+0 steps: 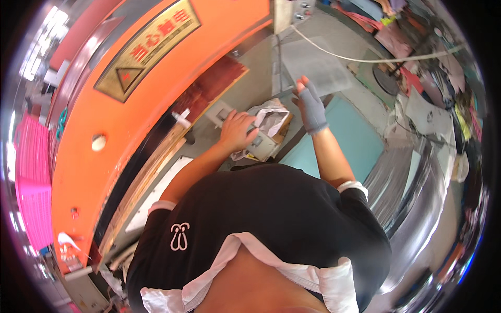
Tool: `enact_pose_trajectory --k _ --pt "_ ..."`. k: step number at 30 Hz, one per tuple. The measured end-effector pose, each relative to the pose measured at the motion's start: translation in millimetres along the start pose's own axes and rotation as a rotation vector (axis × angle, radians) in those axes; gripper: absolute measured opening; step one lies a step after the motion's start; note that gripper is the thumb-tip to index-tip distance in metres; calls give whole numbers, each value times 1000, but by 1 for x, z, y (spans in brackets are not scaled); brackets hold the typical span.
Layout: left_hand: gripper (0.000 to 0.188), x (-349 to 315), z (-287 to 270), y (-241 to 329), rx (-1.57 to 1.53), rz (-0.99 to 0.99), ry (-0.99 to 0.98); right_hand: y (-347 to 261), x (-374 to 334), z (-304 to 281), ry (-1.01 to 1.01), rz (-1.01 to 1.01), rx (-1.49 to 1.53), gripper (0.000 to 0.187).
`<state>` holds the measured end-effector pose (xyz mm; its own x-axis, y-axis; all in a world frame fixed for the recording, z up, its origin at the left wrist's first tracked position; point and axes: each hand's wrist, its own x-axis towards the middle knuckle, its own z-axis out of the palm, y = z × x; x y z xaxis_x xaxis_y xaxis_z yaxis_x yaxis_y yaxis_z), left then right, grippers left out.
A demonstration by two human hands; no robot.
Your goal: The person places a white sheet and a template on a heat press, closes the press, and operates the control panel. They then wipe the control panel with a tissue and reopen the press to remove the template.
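Observation:
My bare left hand is at a pale grey metal box, its fingers spread and slightly curved over the box's upper part. Nothing shows in its grasp. My right hand wears a grey fingerless glove and is raised with the fingers stretched out. Its fingertips overlap the lower edge of a translucent sheet; whether they touch it I cannot tell. Between the hands, beyond the metal box, stands an open cardboard box with a white plastic liner.
A large orange machine with a yellow warning plate runs along my left. A pale teal board lies below my right forearm. Clear plastic-wrapped material is at the right. A white cable crosses the far right, near heaped coloured scraps.

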<state>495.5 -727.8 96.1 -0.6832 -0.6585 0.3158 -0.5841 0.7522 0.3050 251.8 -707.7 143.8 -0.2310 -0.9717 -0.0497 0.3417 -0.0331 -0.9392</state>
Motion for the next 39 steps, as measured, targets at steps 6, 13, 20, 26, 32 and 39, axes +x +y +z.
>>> enact_pose_trajectory --k 6,13,20,26,32,39 --pt "38 -1 -3 -1 -21 -34 -16 44 -14 5 -77 139 42 71" --pt "35 -2 14 -4 -24 23 203 57 -17 17 -251 125 -27 69" --pt "52 -54 9 0 38 -278 317 65 5 35 -250 118 -206 66" --pt "54 -110 -1 1 83 -505 352 77 5 74 -408 96 -270 61" --pt "54 -155 0 9 148 -640 232 78 3 103 -524 -77 -398 62" --pt "57 -153 9 10 180 -595 201 98 8 93 -637 70 -466 63"
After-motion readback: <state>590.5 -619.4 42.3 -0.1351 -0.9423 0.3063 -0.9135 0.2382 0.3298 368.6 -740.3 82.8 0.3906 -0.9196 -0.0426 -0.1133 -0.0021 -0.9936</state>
